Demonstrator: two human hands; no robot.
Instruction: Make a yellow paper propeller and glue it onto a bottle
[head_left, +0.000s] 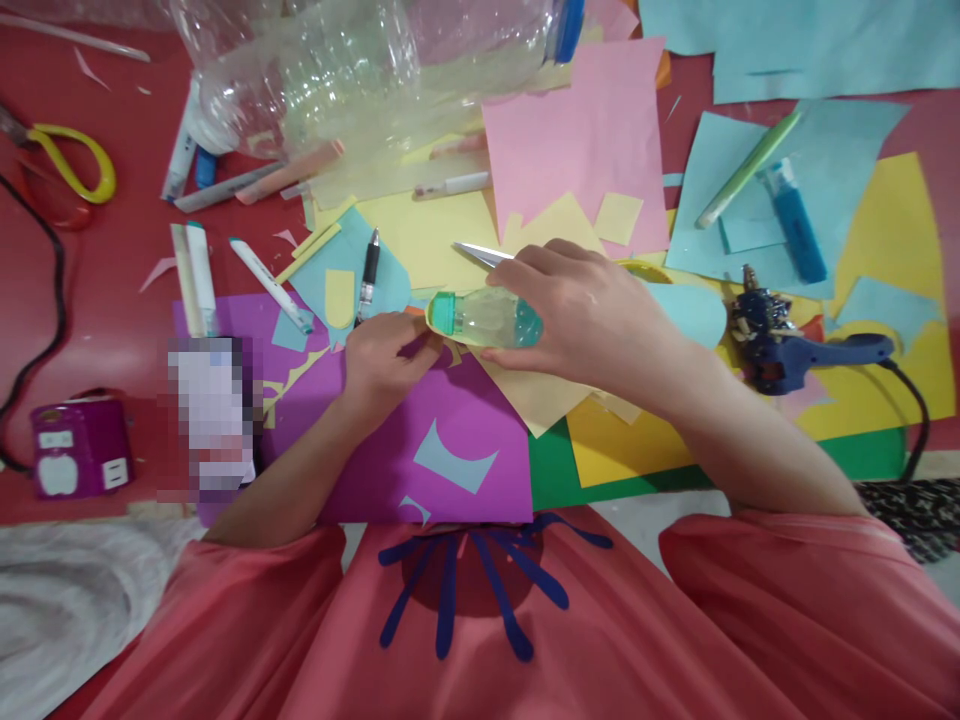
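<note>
A small clear plastic bottle (484,317) lies on its side across the middle, its teal cap (445,314) pointing left. My right hand (577,300) is wrapped over the bottle from above, hiding part of it. Light blue paper (686,314) shows beyond my wrist, seemingly around the bottle's body. My left hand (394,350) is closed at the cap end, pinching a small yellow paper piece (430,313) against the cap. Behind my right hand, scissors (484,254) with a yellow handle are partly covered. A black pen (369,270) lies just above my left hand.
A blue glue gun (817,352) with a cord sits at right. Large clear bottles (315,70) stretch across the back. Purple paper (472,400), pink paper (577,140), markers (270,283) and scraps cover the red table. A phone (214,415) and purple adapter (81,448) are left.
</note>
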